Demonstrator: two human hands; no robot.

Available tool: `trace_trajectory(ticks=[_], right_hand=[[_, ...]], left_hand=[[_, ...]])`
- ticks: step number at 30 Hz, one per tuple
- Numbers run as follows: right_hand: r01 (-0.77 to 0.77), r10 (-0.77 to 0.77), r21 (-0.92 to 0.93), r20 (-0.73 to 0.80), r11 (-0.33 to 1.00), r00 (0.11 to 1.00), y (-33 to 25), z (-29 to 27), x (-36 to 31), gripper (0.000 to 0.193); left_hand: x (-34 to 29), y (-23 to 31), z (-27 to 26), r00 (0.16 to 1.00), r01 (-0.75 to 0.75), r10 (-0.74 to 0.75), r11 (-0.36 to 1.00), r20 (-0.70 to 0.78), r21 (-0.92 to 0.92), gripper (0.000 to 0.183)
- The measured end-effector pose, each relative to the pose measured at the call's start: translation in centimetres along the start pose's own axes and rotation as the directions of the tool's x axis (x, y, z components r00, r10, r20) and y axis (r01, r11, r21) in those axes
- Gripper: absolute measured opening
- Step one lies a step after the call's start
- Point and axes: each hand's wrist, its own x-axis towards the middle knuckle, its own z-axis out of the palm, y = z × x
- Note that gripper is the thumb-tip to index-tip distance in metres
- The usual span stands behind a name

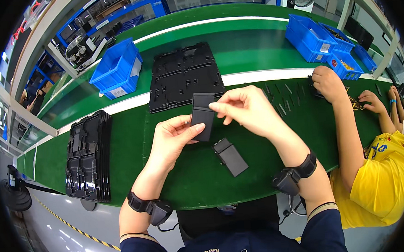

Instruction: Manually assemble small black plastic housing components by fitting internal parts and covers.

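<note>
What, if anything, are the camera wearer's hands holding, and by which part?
A black rectangular piece: the left hand grips its lower half. The right hand touches its upper right edge; whether it grips is unclear.

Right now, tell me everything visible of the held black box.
The black box is oblong, matte, apparently plastic, a seam dividing its face into a shorter far section and a longer near one. It is held, short section forward, above the green table. The left grip pinches its near left side, thumb on the face; the right grip is at its right edge, by the seam. Its underside is hidden.
</note>
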Motion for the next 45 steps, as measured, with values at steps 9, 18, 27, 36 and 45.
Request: trace_trajectory(ticks=[9,18,27,36,45], right_hand=[[-0.08,0.049,0.306,0.109,0.949,0.993,1.5,1.3,0.5,0.017],[-0.08,-0.083,0.418,0.357,0.905,0.93,1.7,-0.9,1.1,0.036],[-0.144,0.029,0.333,0.329,0.932,0.944,1.5,0.2,1.2,0.027],[-0.151,0.063,0.315,0.271,0.937,0.96,1.6,1.2,0.5,0.032],[-0.113,0.049,0.178,0.327,0.978,0.944,0.2,2.0,-0.1,0.022]], left_hand=[[-0.1,-1.2,0.6,0.999,-0.047,0.047,0.998,-0.011,-0.036,0.023],[-0.3,0.1,-0.3,0.998,0.06,-0.057,0.991,0.027,-0.117,0.025],[-1.2,0.3,-0.6,1.0,0.028,-0.026,0.996,0.017,-0.079,0.03],[-4.7,3.0,-9.2,0.925,-0.02,0.134,0.951,-0.355,0.308,0.042],[-7.4,6.6,-22.0,0.748,0.092,0.143,0.945,-0.648,0.315,0.035]])
